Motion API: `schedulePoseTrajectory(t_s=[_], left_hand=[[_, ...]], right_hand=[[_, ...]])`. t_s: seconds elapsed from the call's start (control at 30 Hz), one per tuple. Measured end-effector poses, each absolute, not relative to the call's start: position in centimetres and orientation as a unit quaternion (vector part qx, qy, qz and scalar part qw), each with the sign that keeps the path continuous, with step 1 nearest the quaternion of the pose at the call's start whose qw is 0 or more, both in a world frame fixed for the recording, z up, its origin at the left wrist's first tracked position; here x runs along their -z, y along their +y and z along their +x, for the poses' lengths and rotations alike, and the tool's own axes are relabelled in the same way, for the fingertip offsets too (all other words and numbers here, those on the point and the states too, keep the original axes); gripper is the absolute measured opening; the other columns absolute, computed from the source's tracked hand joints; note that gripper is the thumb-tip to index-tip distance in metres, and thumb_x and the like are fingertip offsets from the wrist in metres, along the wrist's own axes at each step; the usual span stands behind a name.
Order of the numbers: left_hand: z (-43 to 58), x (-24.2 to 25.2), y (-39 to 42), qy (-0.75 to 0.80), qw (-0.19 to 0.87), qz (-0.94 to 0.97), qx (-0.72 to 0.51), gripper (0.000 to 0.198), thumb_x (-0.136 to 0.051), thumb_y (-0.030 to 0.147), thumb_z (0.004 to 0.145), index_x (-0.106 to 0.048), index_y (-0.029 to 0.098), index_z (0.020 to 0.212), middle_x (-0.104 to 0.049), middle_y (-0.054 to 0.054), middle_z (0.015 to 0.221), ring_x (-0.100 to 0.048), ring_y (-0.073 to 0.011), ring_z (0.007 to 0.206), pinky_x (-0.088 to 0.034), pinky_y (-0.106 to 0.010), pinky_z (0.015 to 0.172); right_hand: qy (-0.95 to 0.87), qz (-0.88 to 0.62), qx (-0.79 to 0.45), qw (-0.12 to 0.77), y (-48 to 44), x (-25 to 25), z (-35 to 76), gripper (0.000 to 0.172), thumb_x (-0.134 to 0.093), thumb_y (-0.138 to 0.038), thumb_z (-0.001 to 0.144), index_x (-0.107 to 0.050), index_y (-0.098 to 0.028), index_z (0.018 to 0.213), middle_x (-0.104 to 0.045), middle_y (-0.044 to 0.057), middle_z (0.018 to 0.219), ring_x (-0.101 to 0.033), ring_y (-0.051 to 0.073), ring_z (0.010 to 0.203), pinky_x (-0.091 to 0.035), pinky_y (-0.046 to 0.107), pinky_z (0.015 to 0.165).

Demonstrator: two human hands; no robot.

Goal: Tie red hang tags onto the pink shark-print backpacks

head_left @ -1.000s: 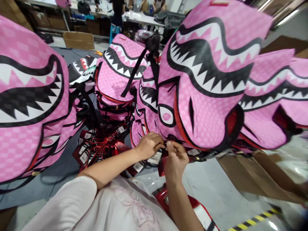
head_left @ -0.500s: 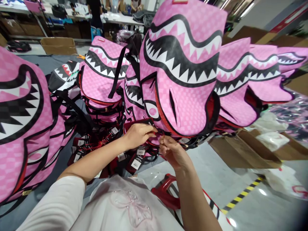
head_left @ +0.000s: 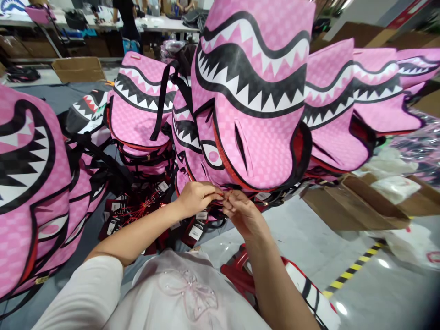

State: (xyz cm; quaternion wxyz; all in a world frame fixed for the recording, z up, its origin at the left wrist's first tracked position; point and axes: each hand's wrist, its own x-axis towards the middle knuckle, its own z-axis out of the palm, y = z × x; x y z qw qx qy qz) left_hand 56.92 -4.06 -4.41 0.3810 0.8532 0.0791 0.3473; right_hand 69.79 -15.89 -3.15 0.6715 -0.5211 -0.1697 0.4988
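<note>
My left hand (head_left: 197, 198) and my right hand (head_left: 242, 213) meet at the lower edge of a large pink backpack (head_left: 261, 151) with a shark-mouth print. Both hands are closed, thumb and fingertips pinched together. A thin red string (head_left: 220, 194) shows between the fingertips; its ends are hidden by the fingers and the bag. Below my left hand lie dark hang tags (head_left: 196, 232) with white barcode labels. Left of the wrist, more tags with a bundle of red strings (head_left: 146, 205) rest on the grey surface.
More pink backpacks stand at the left (head_left: 51, 197), behind (head_left: 140, 110) and at the right (head_left: 333, 101). Open cardboard boxes (head_left: 357, 211) sit on the floor at right, beside yellow-black tape (head_left: 354, 270). A red-handled object (head_left: 240, 270) is by my right forearm. A person (head_left: 127, 23) stands at a far table.
My fingertips have come closer together at the bag's lower edge. The dark red tag piece seen above my left hand no longer shows. The view has shifted slightly.
</note>
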Motion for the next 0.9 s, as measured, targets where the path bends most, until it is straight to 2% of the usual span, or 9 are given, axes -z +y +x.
schedulePoseTrajectory(t_s=[0.17, 0.3, 0.53, 0.73, 0.9], left_hand=[[57.0, 5.1, -5.9, 0.167, 0.416, 0.834, -0.322, 0.015, -0.060, 0.019, 0.088, -0.074, 0.019, 0.092, -0.076, -0.003, 0.091, -0.071, -0.0136, 0.080, -0.055, -0.023, 0.076], [56.8, 4.8, -6.2, 0.188, 0.431, 0.833, -0.291, 0.017, -0.059, 0.019, 0.088, -0.075, 0.022, 0.094, -0.076, -0.002, 0.095, -0.071, -0.0137, 0.085, -0.054, -0.022, 0.079], [57.0, 4.1, -6.2, 0.204, 0.435, 0.838, -0.259, 0.019, -0.057, 0.020, 0.089, -0.075, 0.023, 0.095, -0.076, 0.000, 0.096, -0.070, -0.0132, 0.085, -0.053, -0.022, 0.078], [57.2, 4.1, -6.3, 0.217, 0.440, 0.837, -0.244, 0.017, -0.058, 0.021, 0.088, -0.074, 0.022, 0.092, -0.076, 0.000, 0.095, -0.070, -0.0137, 0.085, -0.051, -0.023, 0.079], [57.4, 3.9, -6.6, 0.262, 0.459, 0.822, -0.212, 0.012, -0.060, 0.028, 0.087, -0.070, 0.021, 0.088, -0.073, 0.003, 0.079, -0.066, -0.0123, 0.071, -0.046, -0.021, 0.065]], right_hand=[[-0.231, -0.582, -0.291, 0.723, -15.3, 4.9, 68.3, 0.024, -0.078, -0.037, 0.068, -0.064, -0.020, 0.075, -0.047, -0.005, 0.057, -0.036, 0.008, 0.051, -0.028, 0.023, 0.048], [-0.258, -0.612, -0.210, 0.718, -15.3, 5.7, 68.0, 0.024, -0.074, -0.040, 0.073, -0.063, -0.019, 0.079, -0.048, -0.006, 0.057, -0.037, 0.008, 0.051, -0.031, 0.024, 0.051], [-0.290, -0.644, -0.194, 0.681, -15.7, 5.5, 68.3, 0.022, -0.070, -0.041, 0.078, -0.063, -0.019, 0.080, -0.050, -0.004, 0.063, -0.040, 0.009, 0.054, -0.034, 0.026, 0.054], [-0.308, -0.662, -0.185, 0.658, -15.9, 5.6, 68.5, 0.021, -0.069, -0.041, 0.077, -0.063, -0.020, 0.080, -0.056, 0.000, 0.072, -0.050, 0.014, 0.066, -0.042, 0.029, 0.062], [-0.322, -0.657, -0.179, 0.658, -16.0, 5.4, 68.4, 0.018, -0.070, -0.037, 0.078, -0.064, -0.021, 0.078, -0.058, 0.000, 0.074, -0.053, 0.014, 0.068, -0.043, 0.030, 0.067]])
